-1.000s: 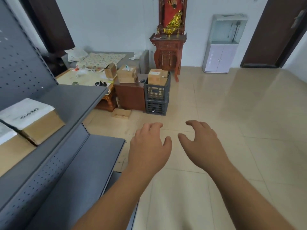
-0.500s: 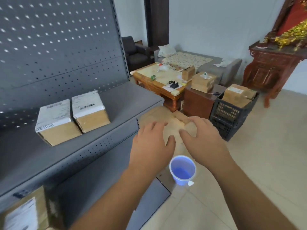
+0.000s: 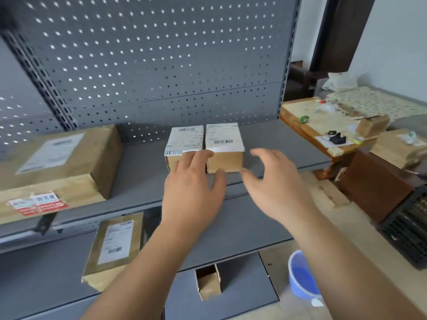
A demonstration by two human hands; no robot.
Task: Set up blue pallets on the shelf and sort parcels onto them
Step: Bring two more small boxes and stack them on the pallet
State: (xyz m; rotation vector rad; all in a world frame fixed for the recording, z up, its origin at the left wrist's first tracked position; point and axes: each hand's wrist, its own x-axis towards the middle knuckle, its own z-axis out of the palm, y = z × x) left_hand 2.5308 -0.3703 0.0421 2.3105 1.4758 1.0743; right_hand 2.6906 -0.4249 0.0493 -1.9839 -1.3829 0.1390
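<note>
With your left hand and right hand both open and empty, close them from the two sides around the two small parcels standing together on the shelf, keeping them level.

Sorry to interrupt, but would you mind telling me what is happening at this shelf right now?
A person is reaching both bare hands toward two small parcels side by side on the grey shelf. The left hand overlaps the left parcel's front; the right hand is open beside the right one. Neither parcel is lifted. No blue pallet is visible.
</note>
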